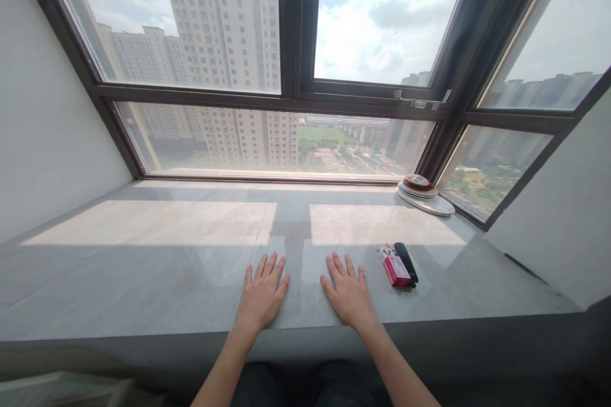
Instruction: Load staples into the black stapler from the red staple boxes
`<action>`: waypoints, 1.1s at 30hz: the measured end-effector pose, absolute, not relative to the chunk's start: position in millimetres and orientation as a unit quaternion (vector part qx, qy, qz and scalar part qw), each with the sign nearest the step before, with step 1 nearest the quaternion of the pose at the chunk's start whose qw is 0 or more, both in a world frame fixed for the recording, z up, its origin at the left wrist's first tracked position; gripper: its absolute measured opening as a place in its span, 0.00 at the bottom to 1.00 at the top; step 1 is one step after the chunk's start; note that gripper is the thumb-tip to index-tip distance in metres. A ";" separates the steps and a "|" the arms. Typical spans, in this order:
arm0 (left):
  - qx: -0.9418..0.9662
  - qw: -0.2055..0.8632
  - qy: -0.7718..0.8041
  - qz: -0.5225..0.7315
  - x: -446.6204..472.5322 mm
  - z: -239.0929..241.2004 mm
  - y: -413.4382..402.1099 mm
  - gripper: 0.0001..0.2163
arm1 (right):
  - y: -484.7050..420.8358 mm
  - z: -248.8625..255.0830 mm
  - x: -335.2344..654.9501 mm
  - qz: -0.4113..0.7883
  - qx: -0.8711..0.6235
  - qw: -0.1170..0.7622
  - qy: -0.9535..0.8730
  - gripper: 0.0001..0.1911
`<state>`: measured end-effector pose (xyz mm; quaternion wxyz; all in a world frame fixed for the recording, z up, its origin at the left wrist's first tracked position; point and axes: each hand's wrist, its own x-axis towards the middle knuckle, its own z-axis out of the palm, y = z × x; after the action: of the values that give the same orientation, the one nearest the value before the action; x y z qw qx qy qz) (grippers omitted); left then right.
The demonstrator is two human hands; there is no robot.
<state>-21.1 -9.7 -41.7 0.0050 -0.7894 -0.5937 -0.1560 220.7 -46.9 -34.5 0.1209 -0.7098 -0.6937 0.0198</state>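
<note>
My left hand (262,292) lies flat on the pale window sill (143,280), palm down with its fingers spread. Palm down too, my right hand (348,292) rests on the same surface, fingers apart and holding nothing. Just to the right of it is a small pink and white box (395,267). A black elongated object (405,262) lies against the box's right side; its kind is hard to make out.
A stack of round, plate-like discs (422,194) sits in the far right corner by the dark window frame (286,98). White walls (48,108) close off both ends. The sill's front edge (305,329) runs below my wrists.
</note>
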 end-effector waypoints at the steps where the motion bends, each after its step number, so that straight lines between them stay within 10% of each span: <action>1: -0.789 0.003 -0.594 -0.156 -21.0 -41.4 -10.0 0.25 | -46.9 -35.1 220.5 0.019 -0.710 0.121 -0.694 0.32; 20: -0.805 -0.025 -0.569 -0.166 -20.2 -37.7 -13.7 0.26 | -51.4 -23.9 225.5 0.073 -0.688 0.227 -0.686 0.26; 27: -0.803 -0.032 -0.571 -0.170 -21.7 -35.3 -14.0 0.25 | -46.7 18.7 348.3 -0.011 -0.739 0.392 -0.548 0.28; 33: -0.799 -0.032 -0.576 -0.171 -18.8 -34.2 -14.1 0.25 | -54.6 20.9 425.8 0.153 -0.767 0.382 -0.492 0.28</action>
<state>-18.8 -14.1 -34.2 -0.0321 -0.7989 -0.5758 -0.1712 425.8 -54.6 20.9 0.3820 -0.7674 -0.4916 0.1531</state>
